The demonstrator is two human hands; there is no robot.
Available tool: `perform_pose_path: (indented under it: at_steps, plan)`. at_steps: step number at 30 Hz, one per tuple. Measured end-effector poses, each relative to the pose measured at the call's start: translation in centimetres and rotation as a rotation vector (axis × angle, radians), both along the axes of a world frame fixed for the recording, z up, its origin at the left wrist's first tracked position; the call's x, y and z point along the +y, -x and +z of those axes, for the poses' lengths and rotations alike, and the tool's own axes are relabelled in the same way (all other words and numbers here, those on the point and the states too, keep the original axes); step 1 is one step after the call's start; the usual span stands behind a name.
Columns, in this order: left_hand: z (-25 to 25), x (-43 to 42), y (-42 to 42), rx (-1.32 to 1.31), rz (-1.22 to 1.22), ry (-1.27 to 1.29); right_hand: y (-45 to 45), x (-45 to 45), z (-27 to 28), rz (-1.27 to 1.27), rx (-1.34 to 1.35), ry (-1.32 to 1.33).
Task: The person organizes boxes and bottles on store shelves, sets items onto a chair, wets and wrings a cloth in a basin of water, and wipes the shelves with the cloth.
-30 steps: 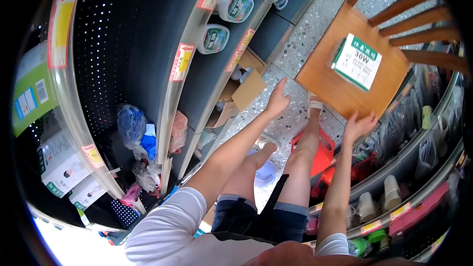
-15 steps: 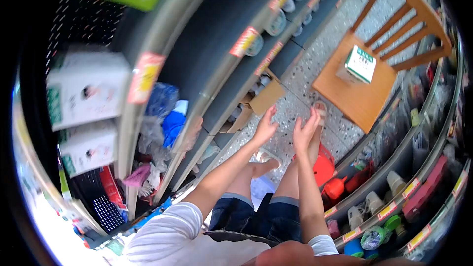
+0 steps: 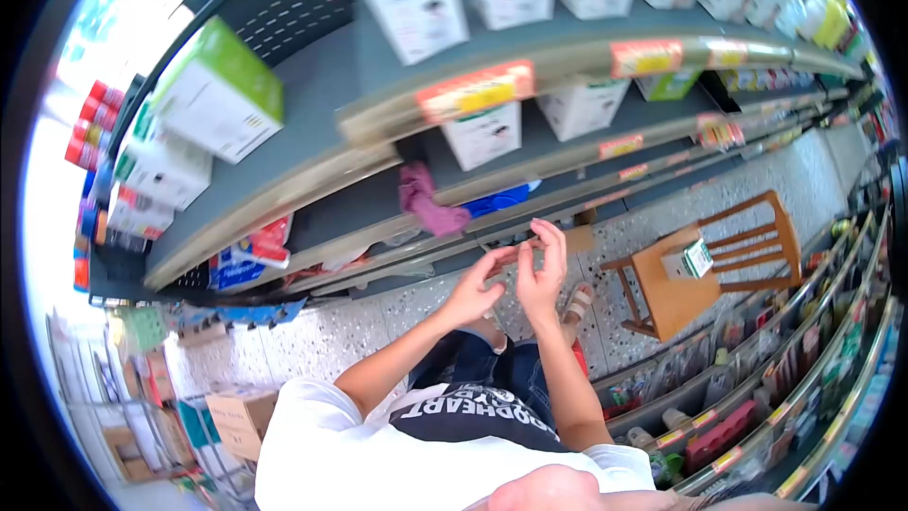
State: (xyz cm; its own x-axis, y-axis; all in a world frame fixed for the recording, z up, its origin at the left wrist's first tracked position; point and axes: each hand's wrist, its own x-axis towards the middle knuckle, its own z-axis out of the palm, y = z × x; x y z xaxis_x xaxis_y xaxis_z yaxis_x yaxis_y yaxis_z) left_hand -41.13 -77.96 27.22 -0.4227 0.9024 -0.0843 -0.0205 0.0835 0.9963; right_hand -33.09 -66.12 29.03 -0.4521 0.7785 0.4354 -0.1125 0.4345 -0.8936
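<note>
pink cloth (image 3: pixel 430 203) lies beyond left hand (image 3: pixel 473 292) and right hand (image 3: pixel 541 276), each grip loosely open.

Your chair (image 3: pixel 674 295) looks like smooth, lightly glossy wood; the box (image 3: pixel 689 260) on it looks like card. You have a floor (image 3: pixel 363 332) of speckled, polished-looking stone, shelves (image 3: pixel 312 99) that look like matt metal with shiny clear plastic edging, a soft pink cloth (image 3: pixel 430 201), and a matt brown cardboard carton (image 3: pixel 242 422).
</note>
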Motion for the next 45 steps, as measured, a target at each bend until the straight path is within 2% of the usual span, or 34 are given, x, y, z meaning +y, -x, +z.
perform_pose_path:
  at_steps: [2,5,8,11,13,14,17,18,20,24,32,35,37,38,40,42,45]
  plan:
    - [2.9,-4.0,1.6,0.022,0.100,0.024,2.0,-2.1,2.3,0.130,0.005,-0.001]
    - [3.2,-8.4,4.6,-0.008,0.333,-0.007,5.5,-3.6,4.8,0.286,-0.001,-0.001]
    - [3.3,-10.7,7.9,-0.002,0.528,-0.057,9.7,-4.2,4.7,0.401,-0.011,-0.037]
    - [3.6,-11.2,12.0,0.113,0.678,-0.113,14.4,-4.4,5.6,0.549,-0.053,-0.057]
    - [2.5,-11.1,15.9,0.172,0.798,-0.071,19.2,-3.6,3.9,0.596,-0.286,-0.177]
    - [2.8,-10.6,17.2,0.160,0.880,-0.130,21.5,-3.3,2.8,0.614,-0.403,-0.234]
    - [4.7,-10.6,21.3,0.493,0.805,0.201,27.2,-2.2,0.3,0.622,-0.265,-0.401]
    - [3.1,-10.7,23.2,0.727,0.826,0.199,28.3,-1.5,-0.1,0.615,-0.233,-0.442]
    - [2.3,-10.3,25.7,0.817,0.805,0.236,29.4,-0.5,-0.2,0.622,-0.209,-0.474]
    - [2.7,-9.7,28.6,0.754,0.719,0.322,29.8,0.2,-0.4,0.630,-0.231,-0.459]
    - [1.6,-9.7,25.7,0.634,0.725,0.233,28.6,-0.4,-0.6,0.660,-0.208,-0.418]
    - [3.3,-10.1,22.0,0.534,0.794,0.182,27.3,-2.1,-0.5,0.697,-0.203,-0.386]
    - [4.7,-10.5,19.1,0.459,0.849,0.159,25.4,-3.5,1.2,0.732,-0.325,-0.371]
    - [4.1,-10.8,18.2,0.455,0.857,0.067,24.3,-4.1,2.4,0.754,-0.444,-0.374]
    - [2.9,-11.4,16.7,0.442,0.863,-0.114,21.5,-4.8,4.6,0.748,-0.364,-0.361]
    - [3.3,-11.9,14.8,0.418,0.836,-0.127,19.7,-5.1,4.1,0.717,-0.353,-0.337]
    - [5.1,-12.1,11.9,0.465,0.804,-0.124,15.7,-5.0,6.5,0.772,-0.240,-0.174]
